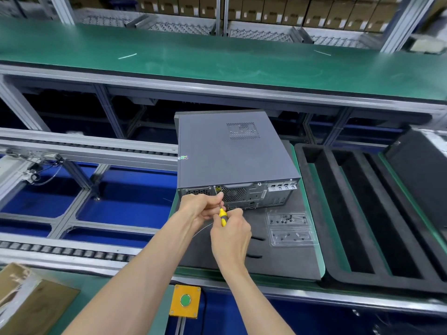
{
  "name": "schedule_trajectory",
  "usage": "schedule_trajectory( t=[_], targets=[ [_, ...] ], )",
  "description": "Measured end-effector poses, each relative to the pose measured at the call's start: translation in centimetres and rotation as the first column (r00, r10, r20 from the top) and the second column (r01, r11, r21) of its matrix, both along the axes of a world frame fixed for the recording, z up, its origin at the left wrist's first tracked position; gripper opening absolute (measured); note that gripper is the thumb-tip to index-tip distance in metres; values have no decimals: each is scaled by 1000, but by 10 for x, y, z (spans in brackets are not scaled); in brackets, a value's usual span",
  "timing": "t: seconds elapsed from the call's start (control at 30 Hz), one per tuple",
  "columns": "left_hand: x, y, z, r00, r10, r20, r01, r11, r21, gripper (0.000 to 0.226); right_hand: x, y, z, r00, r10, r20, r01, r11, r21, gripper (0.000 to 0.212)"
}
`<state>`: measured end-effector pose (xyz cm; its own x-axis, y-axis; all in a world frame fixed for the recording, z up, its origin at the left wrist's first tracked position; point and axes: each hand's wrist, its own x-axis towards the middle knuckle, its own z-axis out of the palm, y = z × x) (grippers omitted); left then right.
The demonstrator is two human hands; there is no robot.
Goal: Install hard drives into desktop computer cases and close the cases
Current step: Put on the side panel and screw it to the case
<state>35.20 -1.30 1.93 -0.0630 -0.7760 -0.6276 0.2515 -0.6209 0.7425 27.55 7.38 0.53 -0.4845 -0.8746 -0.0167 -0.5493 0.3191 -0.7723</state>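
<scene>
A grey desktop computer case (229, 155) lies on a dark mat (285, 257), its side panel on and its rear ports facing me. A yellow-handled screwdriver (222, 216) points up at the rear panel's upper left, near a fan grille. My right hand (229, 234) grips the screwdriver's handle from below. My left hand (202, 205) is curled around the shaft, fingertips pinching near the tip at the case's rear edge. The screw itself is hidden by my fingers.
A clear plastic tray (291, 228) with several small black screws lies right of my hands. A black foam insert (362, 213) with long slots fills the right. Another dark case (420, 170) stands far right. Conveyor rollers (72, 250), a green-button box (185, 300) and a cardboard box (26, 301) lie left and near.
</scene>
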Motion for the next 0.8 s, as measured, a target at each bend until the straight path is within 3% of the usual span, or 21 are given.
schedule_trajectory(
  t=[0.13,0.23,0.3,0.37,0.4,0.47,0.5,0.57,0.63,0.67,0.73,0.8],
  targets=[
    [0,6,-3,1000,-5,30,6,999,-47,22,3,-1,-1,999,0,-43,4,996,91,40],
    [2,10,-4,999,-44,11,45,996,-81,19,2,-6,-1,973,-46,227,13,989,145,50],
    [3,11,-5,994,-91,-53,88,994,-70,21,2,-12,-1,815,-173,553,68,976,205,46],
    [6,11,-6,981,-114,-158,111,993,-28,24,0,-15,2,524,-287,802,81,954,288,40],
    [6,11,-5,975,-123,-188,122,992,-18,25,-1,-15,2,404,-315,859,84,948,308,37],
    [5,9,0,978,-104,-180,106,994,-3,22,-4,-14,-1,328,-328,886,90,944,317,37],
    [4,8,1,984,-84,-158,86,996,7,21,-4,-14,-1,375,-319,870,96,947,306,41],
    [3,5,3,991,-53,-124,55,998,12,20,-4,-12,0,595,-248,764,101,967,235,44],
    [1,3,4,994,-47,-97,49,999,14,20,-4,-8,1,823,-147,548,93,988,126,32],
    [0,2,3,995,-46,-88,48,999,15,20,-4,-6,1,894,-106,435,79,994,81,27],
    [-1,1,1,996,-40,-80,41,999,12,19,-5,-1,-2,974,-42,221,37,999,29,24],
    [-1,-1,-1,997,-38,-70,39,999,8,17,-3,1,-6,999,20,48,-19,1000,-14,21]
  ],
)
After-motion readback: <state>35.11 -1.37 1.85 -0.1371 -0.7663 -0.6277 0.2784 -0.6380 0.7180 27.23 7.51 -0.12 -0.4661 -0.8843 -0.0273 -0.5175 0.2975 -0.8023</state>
